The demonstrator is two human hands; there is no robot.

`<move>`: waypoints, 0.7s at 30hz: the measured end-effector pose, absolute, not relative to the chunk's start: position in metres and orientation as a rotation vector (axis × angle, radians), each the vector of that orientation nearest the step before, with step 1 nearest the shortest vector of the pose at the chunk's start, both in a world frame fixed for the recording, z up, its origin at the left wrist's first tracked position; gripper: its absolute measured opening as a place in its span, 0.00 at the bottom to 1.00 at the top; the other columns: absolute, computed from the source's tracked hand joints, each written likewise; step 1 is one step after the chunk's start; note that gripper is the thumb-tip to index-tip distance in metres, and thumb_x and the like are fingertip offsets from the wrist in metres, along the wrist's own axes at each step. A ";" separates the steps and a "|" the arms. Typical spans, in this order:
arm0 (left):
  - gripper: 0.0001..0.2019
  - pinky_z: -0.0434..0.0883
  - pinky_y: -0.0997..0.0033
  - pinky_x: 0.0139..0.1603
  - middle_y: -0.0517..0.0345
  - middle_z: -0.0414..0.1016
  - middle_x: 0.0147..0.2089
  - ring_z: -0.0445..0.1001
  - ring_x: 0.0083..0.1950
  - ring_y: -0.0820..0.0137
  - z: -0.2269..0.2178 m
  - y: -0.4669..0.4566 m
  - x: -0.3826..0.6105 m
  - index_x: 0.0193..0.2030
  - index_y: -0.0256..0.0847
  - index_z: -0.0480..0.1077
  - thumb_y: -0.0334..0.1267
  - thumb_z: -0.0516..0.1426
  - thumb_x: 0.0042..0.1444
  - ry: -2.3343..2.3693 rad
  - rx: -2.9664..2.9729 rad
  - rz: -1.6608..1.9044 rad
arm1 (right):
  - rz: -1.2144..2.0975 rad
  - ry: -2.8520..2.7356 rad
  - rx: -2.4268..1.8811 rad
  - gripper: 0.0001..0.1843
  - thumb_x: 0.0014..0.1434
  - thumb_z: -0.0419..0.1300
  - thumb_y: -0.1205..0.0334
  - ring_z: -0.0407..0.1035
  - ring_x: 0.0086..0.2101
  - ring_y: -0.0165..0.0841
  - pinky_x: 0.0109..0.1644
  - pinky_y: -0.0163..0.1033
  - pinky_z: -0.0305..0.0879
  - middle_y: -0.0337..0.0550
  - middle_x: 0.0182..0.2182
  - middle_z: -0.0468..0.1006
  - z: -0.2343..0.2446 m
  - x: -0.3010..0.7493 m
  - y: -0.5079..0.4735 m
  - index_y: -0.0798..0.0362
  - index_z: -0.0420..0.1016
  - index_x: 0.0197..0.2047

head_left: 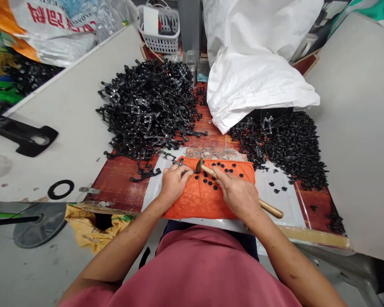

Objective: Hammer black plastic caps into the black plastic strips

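My right hand grips the wooden handle of a small hammer, whose metal head rests low over the orange cloth. My left hand lies on the cloth's left edge with its fingers pinched on a small black part right beside the hammer head. Several small black round pieces are scattered across the cloth in front of both hands.
A big heap of black plastic clips lies at the back left of the red-brown table, another black heap at the right. A white sack leans behind. A white basket stands at the back. Grey boards flank both sides.
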State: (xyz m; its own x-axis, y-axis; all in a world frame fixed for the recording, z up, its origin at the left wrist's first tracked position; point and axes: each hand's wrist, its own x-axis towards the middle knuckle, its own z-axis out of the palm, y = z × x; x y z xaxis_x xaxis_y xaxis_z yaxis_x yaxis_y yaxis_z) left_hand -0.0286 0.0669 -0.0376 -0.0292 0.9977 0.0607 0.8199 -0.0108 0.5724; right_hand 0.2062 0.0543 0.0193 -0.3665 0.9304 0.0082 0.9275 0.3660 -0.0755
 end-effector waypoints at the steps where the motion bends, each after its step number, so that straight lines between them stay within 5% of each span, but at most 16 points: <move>1: 0.10 0.65 0.60 0.51 0.55 0.82 0.41 0.76 0.47 0.61 -0.038 0.067 -0.028 0.41 0.45 0.80 0.42 0.57 0.67 1.905 1.889 0.662 | 0.084 -2.538 -1.739 0.27 0.74 0.49 0.56 0.77 0.32 0.35 0.32 0.36 0.65 0.43 0.43 0.85 0.019 0.206 0.054 0.37 0.62 0.74; 7: 0.13 0.67 0.62 0.53 0.54 0.83 0.42 0.77 0.47 0.61 -0.040 0.067 -0.031 0.43 0.46 0.80 0.43 0.54 0.68 1.877 1.921 0.605 | 0.117 -2.618 -1.808 0.27 0.75 0.47 0.57 0.77 0.32 0.37 0.33 0.37 0.64 0.45 0.41 0.84 0.019 0.202 0.059 0.38 0.61 0.74; 13: 0.19 0.70 0.64 0.52 0.56 0.83 0.49 0.78 0.48 0.60 0.008 0.079 -0.086 0.62 0.55 0.75 0.42 0.51 0.68 1.651 2.073 0.317 | 0.113 -2.705 -1.794 0.26 0.75 0.46 0.55 0.77 0.34 0.37 0.32 0.37 0.61 0.45 0.43 0.85 0.014 0.206 0.069 0.38 0.60 0.74; 21: 0.12 0.54 0.51 0.72 0.56 0.76 0.44 0.72 0.55 0.61 0.031 0.113 -0.088 0.42 0.60 0.81 0.34 0.63 0.58 1.048 2.416 0.219 | 0.070 -2.679 -1.749 0.27 0.74 0.50 0.56 0.77 0.31 0.36 0.28 0.37 0.57 0.42 0.42 0.85 0.014 0.206 0.069 0.36 0.60 0.74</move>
State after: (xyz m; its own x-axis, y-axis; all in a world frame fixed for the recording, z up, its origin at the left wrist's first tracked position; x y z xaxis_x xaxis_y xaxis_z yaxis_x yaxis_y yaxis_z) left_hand -0.0885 0.1127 0.0307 0.6917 0.7206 -0.0475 0.6413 -0.5827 0.4992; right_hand 0.2060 0.0688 0.0141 -0.4016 0.9129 -0.0730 0.9155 0.4024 -0.0047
